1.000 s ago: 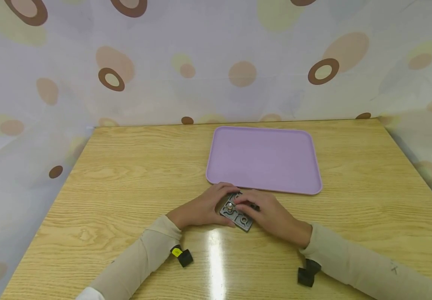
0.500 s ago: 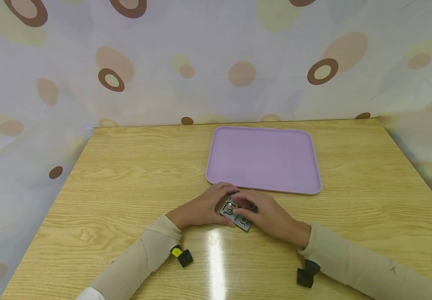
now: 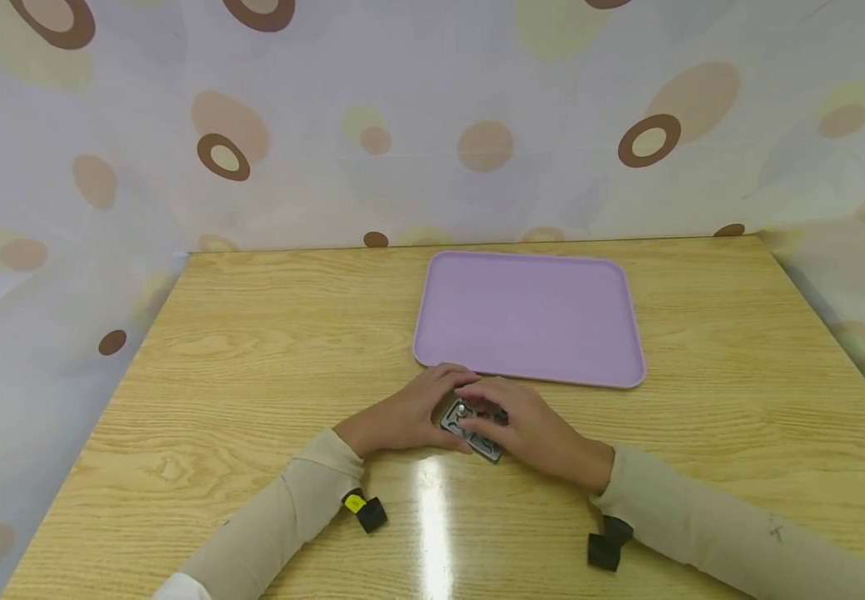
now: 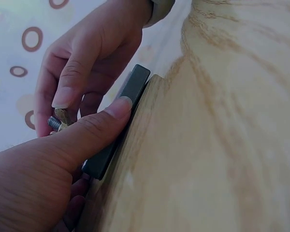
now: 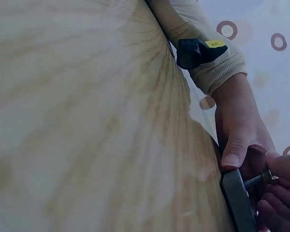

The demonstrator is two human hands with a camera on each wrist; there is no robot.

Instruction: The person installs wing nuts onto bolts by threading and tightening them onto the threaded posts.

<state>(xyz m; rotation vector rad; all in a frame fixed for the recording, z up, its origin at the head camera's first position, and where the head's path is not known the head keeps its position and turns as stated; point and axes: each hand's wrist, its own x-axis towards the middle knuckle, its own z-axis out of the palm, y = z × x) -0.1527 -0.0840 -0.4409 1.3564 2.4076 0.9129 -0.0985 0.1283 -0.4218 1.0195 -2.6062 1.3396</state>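
Note:
On the wooden table lies a small grey metal plate point(image 3: 487, 447) with recessed shapes on its face. My left hand point(image 3: 408, 417) grips its edges, thumb along the near side, as the left wrist view shows. A threaded bolt point(image 5: 253, 181) stands up from the plate. On it sits a brass-coloured nut with a wing point(image 4: 63, 117), which looks like a wing nut. My right hand point(image 3: 541, 429) arches over the plate and pinches this nut between thumb and fingers. Part of the plate is hidden under the right hand.
A lilac tray point(image 3: 526, 317) lies just beyond the hands. The wooden table point(image 3: 252, 333) meets a patterned cloth backdrop point(image 3: 432, 125) at the back and sides. Both wrists carry black camera mounts point(image 3: 372, 515).
My right hand has shifted slightly left, with its fingers turning around the bolt. The left hand and the plate stay in place.

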